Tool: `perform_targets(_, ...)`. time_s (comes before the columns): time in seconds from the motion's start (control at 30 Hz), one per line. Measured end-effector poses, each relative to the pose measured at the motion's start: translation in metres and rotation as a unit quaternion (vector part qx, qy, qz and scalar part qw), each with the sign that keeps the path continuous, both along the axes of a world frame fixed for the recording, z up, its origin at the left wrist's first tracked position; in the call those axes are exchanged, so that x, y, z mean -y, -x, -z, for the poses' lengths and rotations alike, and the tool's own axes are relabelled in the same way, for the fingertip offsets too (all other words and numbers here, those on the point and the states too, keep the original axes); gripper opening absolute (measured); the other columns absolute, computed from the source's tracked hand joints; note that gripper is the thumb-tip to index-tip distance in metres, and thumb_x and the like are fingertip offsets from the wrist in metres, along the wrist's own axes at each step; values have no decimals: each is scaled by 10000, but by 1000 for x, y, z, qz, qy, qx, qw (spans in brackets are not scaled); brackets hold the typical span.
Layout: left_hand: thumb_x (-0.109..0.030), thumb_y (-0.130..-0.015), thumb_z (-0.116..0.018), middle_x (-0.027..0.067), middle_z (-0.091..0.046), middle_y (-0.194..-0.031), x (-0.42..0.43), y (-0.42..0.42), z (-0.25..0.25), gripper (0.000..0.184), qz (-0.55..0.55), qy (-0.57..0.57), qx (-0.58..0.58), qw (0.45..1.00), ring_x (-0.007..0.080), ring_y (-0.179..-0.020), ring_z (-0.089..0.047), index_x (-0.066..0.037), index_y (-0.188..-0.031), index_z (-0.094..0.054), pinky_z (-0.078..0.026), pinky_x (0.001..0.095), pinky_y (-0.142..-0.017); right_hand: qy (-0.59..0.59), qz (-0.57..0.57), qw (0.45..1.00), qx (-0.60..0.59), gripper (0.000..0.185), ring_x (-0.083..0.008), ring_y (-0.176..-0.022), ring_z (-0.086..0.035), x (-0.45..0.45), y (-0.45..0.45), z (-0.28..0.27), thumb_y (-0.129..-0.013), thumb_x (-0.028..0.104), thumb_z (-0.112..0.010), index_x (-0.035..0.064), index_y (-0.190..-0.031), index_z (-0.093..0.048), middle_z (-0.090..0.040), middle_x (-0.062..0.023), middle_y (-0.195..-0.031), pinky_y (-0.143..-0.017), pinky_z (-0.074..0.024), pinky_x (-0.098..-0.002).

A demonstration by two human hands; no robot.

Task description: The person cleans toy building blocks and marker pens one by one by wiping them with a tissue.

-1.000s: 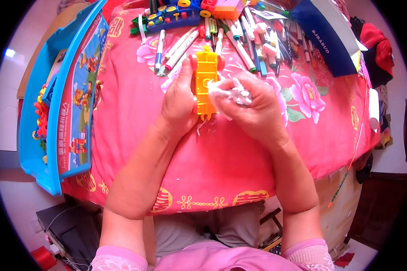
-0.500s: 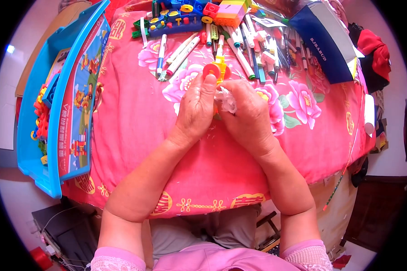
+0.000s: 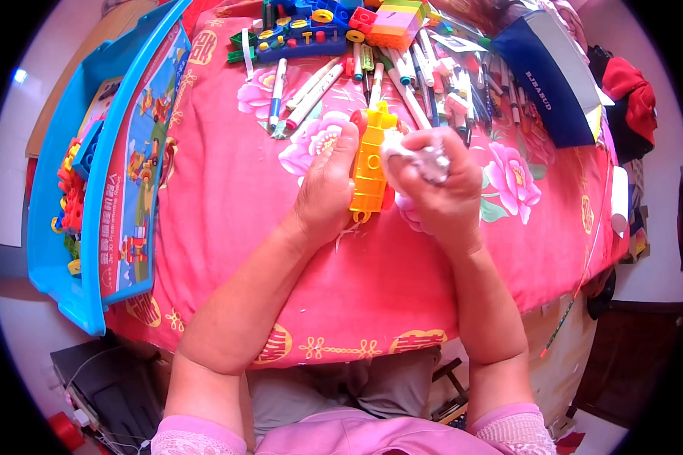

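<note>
My left hand [image 3: 328, 182] is closed on the left side of a yellow toy car chassis [image 3: 369, 168] with red wheels. The chassis is held lengthwise, its flat yellow face toward me, above the red flowered cloth. On its right, my right hand [image 3: 442, 178] is closed round a crumpled whitish tissue [image 3: 430, 161], which bulges out between thumb and fingers. The tissue is close to the chassis's right edge; whether they touch I cannot tell. Part of the wheels is hidden by my hands.
A blue tub [image 3: 91, 299] with toy pieces stands at the left. Behind my hands lie several markers [image 3: 315, 95], a blue toy block set [image 3: 296, 42] and a stack of coloured blocks [image 3: 391, 26]. A dark blue box [image 3: 542, 87] is at the back right.
The yellow chassis has turned so its long flat face shows. My right hand has moved right and a little apart from the left, still gripping the tissue.
</note>
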State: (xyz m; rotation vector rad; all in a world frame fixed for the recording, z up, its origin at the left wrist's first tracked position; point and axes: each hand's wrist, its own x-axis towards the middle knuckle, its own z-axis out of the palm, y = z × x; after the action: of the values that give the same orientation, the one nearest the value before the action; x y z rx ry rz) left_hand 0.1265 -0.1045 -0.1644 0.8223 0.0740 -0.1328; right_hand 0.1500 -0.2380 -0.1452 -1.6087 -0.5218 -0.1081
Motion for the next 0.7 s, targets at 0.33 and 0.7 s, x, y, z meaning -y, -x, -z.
perform_targets(0.33,-322,-915,-369,106,-548,-816,18,4,17,343,-125,-351,162,914,182,-784,-533,-9,-997,-483,-418,296,-690,142,76,964,213,203,-293,-644,-566,-3,-3,1,-623,-18,-614,34,-807,-547,-552,-131,-722,-542,-448,-326)
perform_targets(0.7,-463,-911,-202,72,-547,-846,-1,2,-7,531,4,17,-13,1000,137,-670,-537,-63,-1131,-474,-463,269,-599,-188,-42,976,-99,157,-89,-754,-580,18,-2,-17,-714,-18,-562,33,-860,-538,-589,-34,-808,-658,-477,-203)
